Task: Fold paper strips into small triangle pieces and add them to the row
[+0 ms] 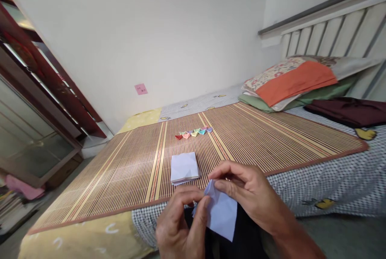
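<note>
A pale lavender sheet of paper (222, 212), partly folded at its upper left, is held between my two hands close to the bed's edge. My left hand (183, 220) pinches the folded corner between thumb and forefinger. From the other side, my right hand (249, 188) grips the top edge of the same paper with thumb and fingers. Just beyond my hands, a stack of square paper sheets (184, 166) lies on the striped mat. Farther back sits a row of several small folded paper pieces (194, 133) in red, pink, yellow, teal and purple.
The striped bamboo mat (132, 170) covers much of the bed. Pillows (297, 82) are piled at the right, with folded dark maroon cloth (346, 111) beside them. A pink note (140, 89) is on the white wall. A glass-panelled cabinet (30, 130) stands at the left.
</note>
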